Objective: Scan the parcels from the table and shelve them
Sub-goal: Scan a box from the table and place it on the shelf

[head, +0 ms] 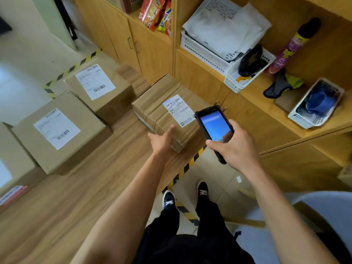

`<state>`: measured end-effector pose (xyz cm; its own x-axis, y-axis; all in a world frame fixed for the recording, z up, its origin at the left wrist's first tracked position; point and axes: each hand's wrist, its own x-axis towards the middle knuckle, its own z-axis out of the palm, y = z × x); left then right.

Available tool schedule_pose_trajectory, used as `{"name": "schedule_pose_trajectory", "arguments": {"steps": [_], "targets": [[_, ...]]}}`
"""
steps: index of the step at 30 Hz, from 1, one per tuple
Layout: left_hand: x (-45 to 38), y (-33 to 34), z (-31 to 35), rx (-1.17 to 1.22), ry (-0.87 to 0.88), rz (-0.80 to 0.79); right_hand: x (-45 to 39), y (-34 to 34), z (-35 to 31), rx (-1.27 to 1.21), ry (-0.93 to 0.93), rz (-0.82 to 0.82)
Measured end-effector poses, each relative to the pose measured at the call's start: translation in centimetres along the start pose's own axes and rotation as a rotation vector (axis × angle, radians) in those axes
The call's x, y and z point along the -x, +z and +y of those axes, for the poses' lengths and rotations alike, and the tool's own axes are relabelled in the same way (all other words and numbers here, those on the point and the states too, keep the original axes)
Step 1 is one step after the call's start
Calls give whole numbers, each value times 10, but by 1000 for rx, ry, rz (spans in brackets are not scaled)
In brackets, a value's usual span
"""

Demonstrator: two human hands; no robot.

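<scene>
Three cardboard parcels with white labels lie on the wooden table [80, 187]. The nearest parcel [162, 109] sits at the table's right edge, against the cabinet. My left hand [162, 140] rests on its near corner with the fingers out over the edge. My right hand [236, 147] grips a black handheld scanner [214, 126], its blue screen lit, held just right of that parcel's label [179, 109]. A second parcel [99, 86] lies further back and a third parcel [57, 132] to the left.
The wooden shelf unit [266, 103] on the right holds white baskets [245, 73], papers, a purple spray can [291, 48] and a basket with a blue item [318, 103]. Snack packets [156, 14] stand on a shelf above. Yellow-black tape edges the table. My feet stand on the tiled floor.
</scene>
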<state>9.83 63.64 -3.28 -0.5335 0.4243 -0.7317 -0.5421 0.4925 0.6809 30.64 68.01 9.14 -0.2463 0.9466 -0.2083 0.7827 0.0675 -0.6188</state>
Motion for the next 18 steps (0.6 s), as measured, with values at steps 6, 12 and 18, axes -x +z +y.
{"name": "schedule_pose_trajectory", "arguments": {"steps": [6, 12, 18], "targets": [[0, 21, -6, 156, -98, 54, -38, -6, 18, 9, -61, -119], [12, 36, -2, 331, -147, 86, -65, -14, 31, 22, -147, -239], [24, 42, -7, 388, -91, 179, -85, -25, 29, -9, -221, -310]]}}
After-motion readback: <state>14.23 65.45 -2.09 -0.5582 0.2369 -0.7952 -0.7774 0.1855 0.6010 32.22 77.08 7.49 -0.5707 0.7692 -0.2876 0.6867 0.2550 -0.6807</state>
